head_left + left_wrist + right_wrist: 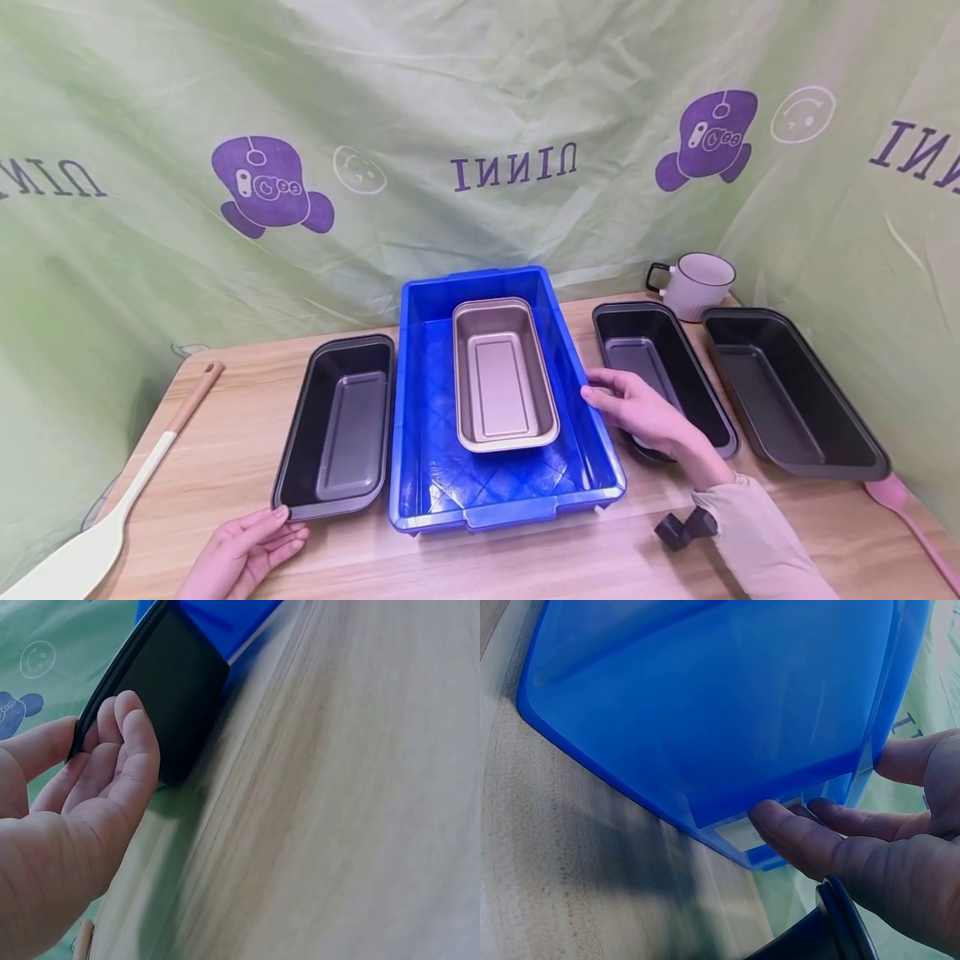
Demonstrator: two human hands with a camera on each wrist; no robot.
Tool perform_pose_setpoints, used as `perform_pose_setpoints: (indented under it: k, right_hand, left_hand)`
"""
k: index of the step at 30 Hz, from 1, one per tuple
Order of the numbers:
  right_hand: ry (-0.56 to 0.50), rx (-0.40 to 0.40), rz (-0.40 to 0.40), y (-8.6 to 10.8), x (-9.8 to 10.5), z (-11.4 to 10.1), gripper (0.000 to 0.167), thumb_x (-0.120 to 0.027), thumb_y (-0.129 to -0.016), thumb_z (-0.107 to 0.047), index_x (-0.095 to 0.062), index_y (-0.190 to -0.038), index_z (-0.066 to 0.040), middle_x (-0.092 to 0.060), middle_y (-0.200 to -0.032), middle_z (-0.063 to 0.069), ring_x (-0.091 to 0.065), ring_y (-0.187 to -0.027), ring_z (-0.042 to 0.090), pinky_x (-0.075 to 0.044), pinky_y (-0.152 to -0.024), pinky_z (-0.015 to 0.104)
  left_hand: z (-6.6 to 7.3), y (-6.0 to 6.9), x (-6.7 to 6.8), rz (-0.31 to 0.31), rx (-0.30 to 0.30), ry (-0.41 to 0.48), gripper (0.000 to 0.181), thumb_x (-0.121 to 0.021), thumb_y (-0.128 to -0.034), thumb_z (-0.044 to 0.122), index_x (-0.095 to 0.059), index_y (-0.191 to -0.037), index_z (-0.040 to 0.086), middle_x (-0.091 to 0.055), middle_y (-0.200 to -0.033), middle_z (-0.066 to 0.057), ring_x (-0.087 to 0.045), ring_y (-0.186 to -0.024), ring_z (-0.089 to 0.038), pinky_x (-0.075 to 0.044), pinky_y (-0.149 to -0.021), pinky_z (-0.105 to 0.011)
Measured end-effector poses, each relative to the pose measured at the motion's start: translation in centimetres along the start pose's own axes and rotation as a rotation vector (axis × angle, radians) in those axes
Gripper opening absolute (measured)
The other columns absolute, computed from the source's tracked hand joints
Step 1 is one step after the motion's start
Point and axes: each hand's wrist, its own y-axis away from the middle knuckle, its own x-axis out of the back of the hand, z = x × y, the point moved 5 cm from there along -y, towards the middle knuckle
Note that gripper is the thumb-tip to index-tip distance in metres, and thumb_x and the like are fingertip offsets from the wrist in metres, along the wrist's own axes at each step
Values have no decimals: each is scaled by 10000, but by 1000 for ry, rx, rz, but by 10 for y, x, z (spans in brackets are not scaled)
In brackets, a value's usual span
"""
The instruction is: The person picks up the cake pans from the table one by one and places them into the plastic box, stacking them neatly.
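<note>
My left hand (243,550) pinches the near left corner of a black loaf pan (352,433), thumb on the rim and fingers curled beneath it in the left wrist view. Beside that pan stands a blue plastic bin (431,392). Inside the bin lies a champagne-coloured loaf pan (498,383). At the bin's right side, my right hand (652,417) grips the rim. The right wrist view has its thumb (904,759) at the rim and its fingers (795,832) under it, along the outer wall.
Right of the bin are two more black loaf pans (637,358), one partly behind my right hand. A white mug (697,287) with a black handle stands behind them. A cream spatula (142,475) lies far left; a pink utensil (892,493) pokes out at right. Green cloth surrounds the table.
</note>
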Motion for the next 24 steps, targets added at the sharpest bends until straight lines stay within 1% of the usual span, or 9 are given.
perform_pose_setpoints:
  k: [8, 13, 19, 22, 24]
  right_hand:
    - [-19, 3, -8, 0, -1, 0, 495, -486, -999, -91, -313, -1350, 212, -456, -1280, 386, -602, -1084, 280, -528, -893, 341]
    - [-15, 3, -5, 0, 0, -1, 498, -487, -998, -91, -310, -1351, 213, -452, -1283, 389, -597, -1091, 286, -526, -896, 335]
    - [-12, 0, -7, 1, 0, -1, 499, -488, -998, -94, -312, -1351, 212, -459, -1276, 388, -604, -1079, 288, -531, -886, 335]
    - [-9, -1, -6, 1, 0, -1, 501, -490, -997, -97, -314, -1351, 211, -465, -1271, 385, -608, -1070, 280, -534, -879, 329]
    - [-9, 0, -6, 1, -1, -1, 500, -490, -996, -95, -314, -1351, 211, -465, -1271, 385, -609, -1066, 275, -536, -875, 325]
  left_hand:
    - [5, -2, -7, -26, -29, 42, 451, -242, -1029, -28, -690, -1077, 2, -697, -1053, -158, -655, -1031, -235, -485, -952, -323]
    - [11, -4, -10, -26, -72, 30, 454, -231, -1030, -27, -680, -1099, -13, -691, -1068, -172, -655, -1034, -233, -485, -950, -323]
    - [18, -8, -17, -58, -130, 25, 475, -193, -1029, -37, -657, -1132, -33, -681, -1087, -186, -646, -1053, -238, -484, -952, -325]
    - [22, -10, -21, -38, -154, 8, 473, -192, -1027, -39, -653, -1133, -45, -680, -1084, -186, -649, -1043, -243, -490, -945, -324]
    - [25, -13, -23, -8, -156, 1, 471, -199, -1029, -34, -659, -1126, -52, -682, -1077, -185, -653, -1035, -242, -492, -941, -324]
